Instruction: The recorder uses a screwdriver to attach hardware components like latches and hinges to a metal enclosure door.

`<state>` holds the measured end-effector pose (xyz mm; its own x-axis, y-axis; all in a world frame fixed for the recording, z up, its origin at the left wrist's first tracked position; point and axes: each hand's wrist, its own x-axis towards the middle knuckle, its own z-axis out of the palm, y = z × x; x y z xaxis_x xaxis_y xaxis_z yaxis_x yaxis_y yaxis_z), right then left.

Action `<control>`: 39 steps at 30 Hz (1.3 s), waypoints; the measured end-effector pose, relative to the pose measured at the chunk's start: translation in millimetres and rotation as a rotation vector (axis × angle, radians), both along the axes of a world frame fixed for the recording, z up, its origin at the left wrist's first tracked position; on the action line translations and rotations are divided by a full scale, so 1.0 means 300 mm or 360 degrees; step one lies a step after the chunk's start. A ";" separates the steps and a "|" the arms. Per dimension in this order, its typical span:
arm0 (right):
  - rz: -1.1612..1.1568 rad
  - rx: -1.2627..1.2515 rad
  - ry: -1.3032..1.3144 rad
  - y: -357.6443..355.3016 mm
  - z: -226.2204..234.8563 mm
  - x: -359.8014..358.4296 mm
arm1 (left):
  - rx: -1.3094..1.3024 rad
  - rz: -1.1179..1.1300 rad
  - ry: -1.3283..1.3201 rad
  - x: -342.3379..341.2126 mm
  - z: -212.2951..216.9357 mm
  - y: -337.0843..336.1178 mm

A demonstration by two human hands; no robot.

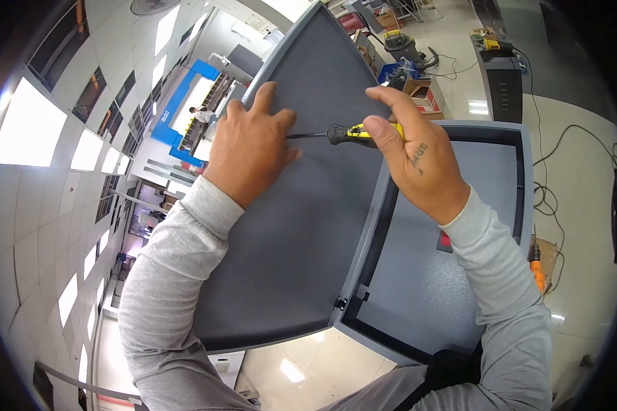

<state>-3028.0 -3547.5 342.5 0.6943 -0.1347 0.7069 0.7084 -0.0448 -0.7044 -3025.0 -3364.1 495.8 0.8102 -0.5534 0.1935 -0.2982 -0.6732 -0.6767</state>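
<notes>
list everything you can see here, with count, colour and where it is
grey metal cabinet door: 1, dark grey, open, centre, under the left hand
grey metal cabinet body: 1, light grey inside, right of the door
small hinge: 1, black, at the door's lower edge by the cabinet
yellow-and-black-handled screwdriver: 1, upper centre, shaft pointing at the left hand
orange-handled tool: 1, on the floor at right
black cables: several, on the pale floor at right
blue machine: 1, upper left, far off
cardboard box: 1, brown, top centre
left hand: 1, flat on the door, grey sleeve
right hand: 1, gripping the screwdriver handle, grey sleeve
</notes>
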 end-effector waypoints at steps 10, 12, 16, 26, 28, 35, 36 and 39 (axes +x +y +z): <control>0.0058 -0.0071 0.0122 -0.020 0.014 0.004 | 0.0062 -0.0096 -0.0030 0.009 -0.002 0.021; 0.0045 -0.0031 -0.0041 -0.016 0.010 -0.017 | 0.0008 -0.0147 -0.0066 0.013 -0.002 0.023; -0.0101 0.0056 -0.0455 -0.010 -0.021 0.012 | 0.0108 -0.0041 0.0017 0.011 0.002 0.006; -0.0131 0.0110 -0.0576 -0.009 -0.011 0.001 | 0.0099 0.0087 0.0075 0.003 0.013 -0.018; -0.0012 0.0015 -0.0090 -0.023 0.002 -0.006 | 0.0072 0.0025 0.0010 0.003 0.000 -0.001; -0.0034 -0.0097 -0.0212 -0.017 -0.004 -0.009 | 0.0166 0.0115 0.0084 0.007 0.017 -0.004; -0.0071 -0.0057 -0.0367 -0.013 -0.016 0.012 | 0.0163 0.0113 0.0090 0.007 0.016 -0.010; 0.0011 -0.0057 -0.0201 -0.045 0.003 0.005 | 0.0175 0.0096 0.0152 0.023 0.018 -0.007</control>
